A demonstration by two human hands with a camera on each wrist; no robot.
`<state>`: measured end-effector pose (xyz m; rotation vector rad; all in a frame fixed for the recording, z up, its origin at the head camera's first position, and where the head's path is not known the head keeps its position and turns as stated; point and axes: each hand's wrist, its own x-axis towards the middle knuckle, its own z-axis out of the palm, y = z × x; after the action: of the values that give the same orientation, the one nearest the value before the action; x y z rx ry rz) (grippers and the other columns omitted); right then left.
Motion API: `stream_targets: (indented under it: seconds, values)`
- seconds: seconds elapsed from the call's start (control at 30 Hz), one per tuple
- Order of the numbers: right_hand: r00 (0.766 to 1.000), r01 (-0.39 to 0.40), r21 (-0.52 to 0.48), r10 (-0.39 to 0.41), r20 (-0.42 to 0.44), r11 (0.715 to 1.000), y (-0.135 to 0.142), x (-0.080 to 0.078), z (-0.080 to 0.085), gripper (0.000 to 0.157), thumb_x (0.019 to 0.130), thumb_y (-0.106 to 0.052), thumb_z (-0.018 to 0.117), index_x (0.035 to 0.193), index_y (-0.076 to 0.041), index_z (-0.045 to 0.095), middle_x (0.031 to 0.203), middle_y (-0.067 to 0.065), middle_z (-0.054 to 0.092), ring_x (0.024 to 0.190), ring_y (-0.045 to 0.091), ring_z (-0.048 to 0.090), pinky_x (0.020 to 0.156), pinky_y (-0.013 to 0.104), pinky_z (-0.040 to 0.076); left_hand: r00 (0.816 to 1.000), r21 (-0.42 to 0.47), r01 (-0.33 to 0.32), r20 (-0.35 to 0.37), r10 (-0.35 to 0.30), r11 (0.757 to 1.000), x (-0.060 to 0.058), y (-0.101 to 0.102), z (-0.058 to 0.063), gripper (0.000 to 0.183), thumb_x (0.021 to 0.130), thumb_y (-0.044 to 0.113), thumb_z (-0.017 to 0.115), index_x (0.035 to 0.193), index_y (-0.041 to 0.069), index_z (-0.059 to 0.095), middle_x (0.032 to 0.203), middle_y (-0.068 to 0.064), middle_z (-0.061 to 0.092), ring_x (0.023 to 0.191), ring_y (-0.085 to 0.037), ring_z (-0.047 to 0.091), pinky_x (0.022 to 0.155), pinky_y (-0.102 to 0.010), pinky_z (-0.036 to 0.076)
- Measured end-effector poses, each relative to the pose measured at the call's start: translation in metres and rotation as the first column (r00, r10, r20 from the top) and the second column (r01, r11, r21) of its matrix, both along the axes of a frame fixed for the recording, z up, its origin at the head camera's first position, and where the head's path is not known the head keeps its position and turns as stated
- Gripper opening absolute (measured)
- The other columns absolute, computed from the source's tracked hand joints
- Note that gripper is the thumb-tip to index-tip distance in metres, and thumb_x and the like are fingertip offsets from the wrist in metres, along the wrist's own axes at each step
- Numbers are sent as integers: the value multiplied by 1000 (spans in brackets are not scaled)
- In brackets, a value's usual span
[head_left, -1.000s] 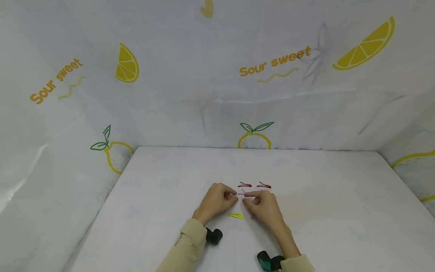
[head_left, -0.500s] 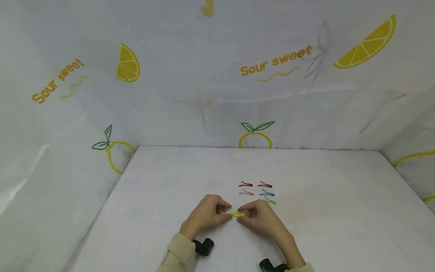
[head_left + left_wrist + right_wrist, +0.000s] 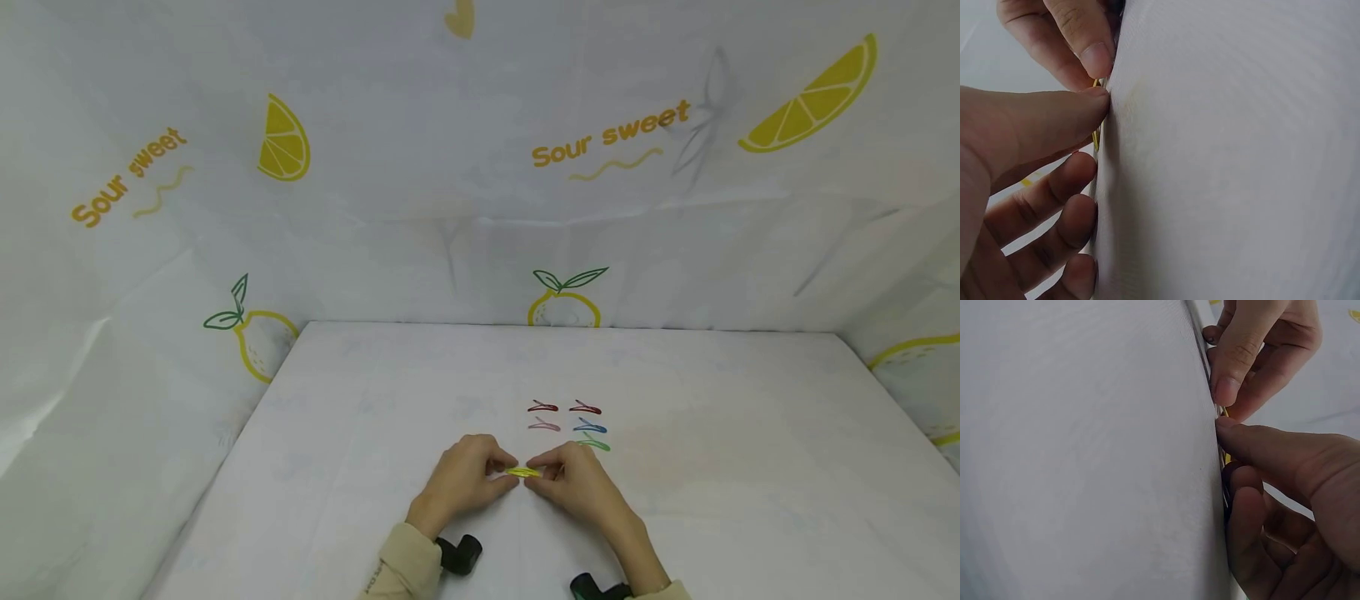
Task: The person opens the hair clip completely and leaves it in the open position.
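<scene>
A yellow snap hair clip (image 3: 523,472) lies on the white table between my two hands. My left hand (image 3: 463,477) pinches its left end between thumb and forefinger. The right end is pinched by my right hand (image 3: 583,482). In the left wrist view, part of the yellow clip (image 3: 1096,139) shows below the thumb; fingers hide much of it. The right wrist view shows only slivers of the clip (image 3: 1228,458) beside the thumbs. Beyond my hands lie two dark red hair clips, one left (image 3: 543,407) and one right (image 3: 586,407), both with raised prongs.
Behind the hands, a pink clip (image 3: 544,425), a blue clip (image 3: 591,426) and a green clip (image 3: 596,443) lie splayed open, in two columns with the red ones. My right hand partly covers the green one. A lemon-printed white curtain (image 3: 390,250) borders the table (image 3: 712,467).
Both hands have left the pink clip and come nearer me, to the yellow one. In the last half second my left hand has shifted slightly right along it.
</scene>
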<state>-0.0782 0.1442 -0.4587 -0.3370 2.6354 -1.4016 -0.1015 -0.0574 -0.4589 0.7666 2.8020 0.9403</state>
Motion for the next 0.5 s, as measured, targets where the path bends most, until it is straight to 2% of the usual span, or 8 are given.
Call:
stream_targets:
  seconds: [0.33,0.5]
  values:
    - [1000,-13,3,13,-23,1000,0,0,1,13,85,-10,81,96,-3,80,63,-2,62,53,0,46,48,18,39,999,-1,1,-32,-1,1000,-1,2,-3,12,84,19,84,96,19,83,81,8,69,72,2,52,62,-15,42]
    - [999,-13,9,14,-32,1000,1,0,0,11,85,-10,81,95,-4,81,63,-3,62,53,-1,46,48,18,39,1000,-2,-7,-23,7,1000,-2,2,-3,11,84,20,83,95,20,83,81,9,68,71,3,50,62,-14,41]
